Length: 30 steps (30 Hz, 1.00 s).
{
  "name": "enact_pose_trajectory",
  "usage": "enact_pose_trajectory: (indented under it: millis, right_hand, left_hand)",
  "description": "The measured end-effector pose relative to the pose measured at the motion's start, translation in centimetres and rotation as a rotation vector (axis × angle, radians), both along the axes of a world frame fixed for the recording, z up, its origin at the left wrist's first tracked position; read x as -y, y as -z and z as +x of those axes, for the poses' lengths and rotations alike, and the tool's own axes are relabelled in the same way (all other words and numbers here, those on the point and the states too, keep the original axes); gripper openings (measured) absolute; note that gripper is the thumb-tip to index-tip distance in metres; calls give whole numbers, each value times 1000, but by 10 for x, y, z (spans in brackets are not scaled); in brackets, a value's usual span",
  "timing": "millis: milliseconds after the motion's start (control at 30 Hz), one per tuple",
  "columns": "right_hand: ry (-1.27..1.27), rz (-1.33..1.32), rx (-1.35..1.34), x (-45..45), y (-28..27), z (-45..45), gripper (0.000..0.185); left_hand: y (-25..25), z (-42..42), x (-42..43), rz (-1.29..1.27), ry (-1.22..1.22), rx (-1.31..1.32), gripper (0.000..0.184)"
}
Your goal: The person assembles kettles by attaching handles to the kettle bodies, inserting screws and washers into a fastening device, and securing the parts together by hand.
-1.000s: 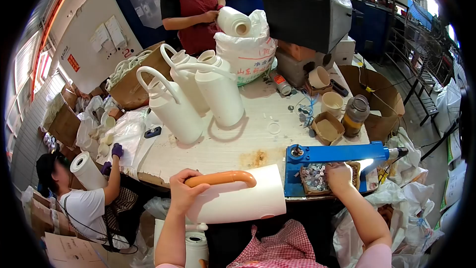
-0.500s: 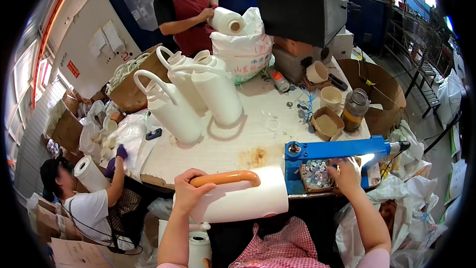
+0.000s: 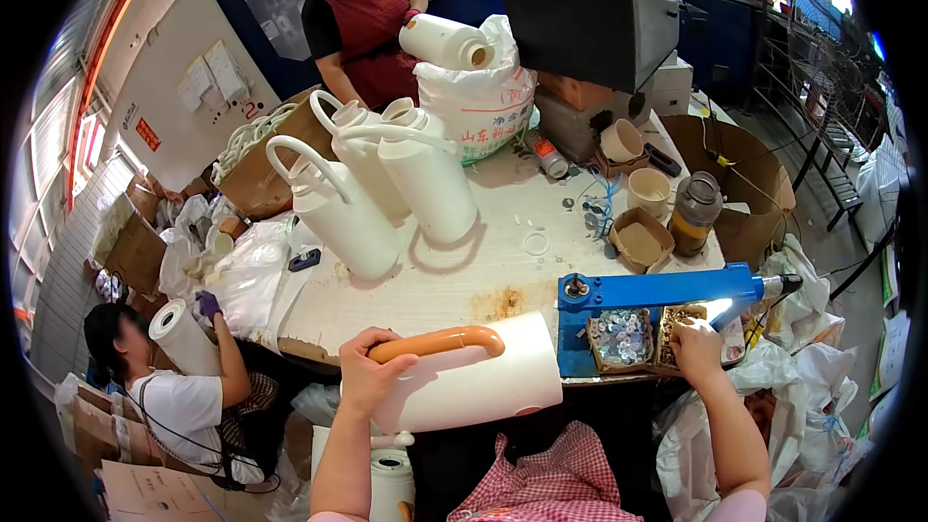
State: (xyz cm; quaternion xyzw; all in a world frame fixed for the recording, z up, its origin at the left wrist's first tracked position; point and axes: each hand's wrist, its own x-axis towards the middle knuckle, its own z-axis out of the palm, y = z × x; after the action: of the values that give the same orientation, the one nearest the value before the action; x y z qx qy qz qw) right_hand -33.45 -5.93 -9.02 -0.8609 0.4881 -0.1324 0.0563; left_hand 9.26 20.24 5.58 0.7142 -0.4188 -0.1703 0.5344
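My left hand (image 3: 372,367) is wrapped round the rear end of an orange-brown handle (image 3: 440,342) on a white jug body (image 3: 483,387). The jug lies on its side at the table's front edge, its far end pointing right. My right hand (image 3: 698,348) reaches into a small box of brass-coloured bits (image 3: 669,333), probably screws. Its fingers are bunched together, and what they pinch is too small to make out. Just left of that hand sits a box of shiny silvery washers or discs (image 3: 621,338). A blue machine arm (image 3: 667,290) spans behind both boxes.
Several white jugs (image 3: 343,222) stand on the table (image 3: 435,295). Cups (image 3: 648,190), a jar (image 3: 696,213) and a cardboard box (image 3: 640,240) sit at the right. A co-worker in a red apron (image 3: 372,24) handles a white jug body; another person (image 3: 188,396) sits at left.
My right hand has moved right, from the silvery pieces to the brass-coloured ones. My left hand keeps the jug in place. The co-worker at the back has turned their jug body.
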Motion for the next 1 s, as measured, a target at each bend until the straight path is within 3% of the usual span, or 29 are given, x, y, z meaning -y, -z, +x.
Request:
enact_pose_trajectory:
  millis: [133,233,367,433,533,567,833,1000]
  right_hand:
    - [11,-8,155,-10,-12,4,9]
    - [-53,-123,133,-9,-11,5,11]
    - [-23,-77,143,-6,-7,3,12]
    - [-16,-80,309,-5,-7,5,12]
    - [88,271,655,-19,-20,8,17]
    - [44,310,619,-23,-28,5,16]
    - [-167,453,1032,-26,-120,104,12]
    - [-266,452,1078,-1,-116,157,12]
  left_hand:
    - [0,2,1,4,-6,20,31]
    - [2,5,2,-1,1,20,28]
    - [1,4,3,-30,27,18,27]
    - [0,6,2,-9,9,19,27]
    - [1,6,4,42,-17,-8,28]
    - [2,6,4,62,-52,-8,28]
    - [9,14,-1,17,-6,30,31]
    - [12,15,-9,-73,18,57,35]
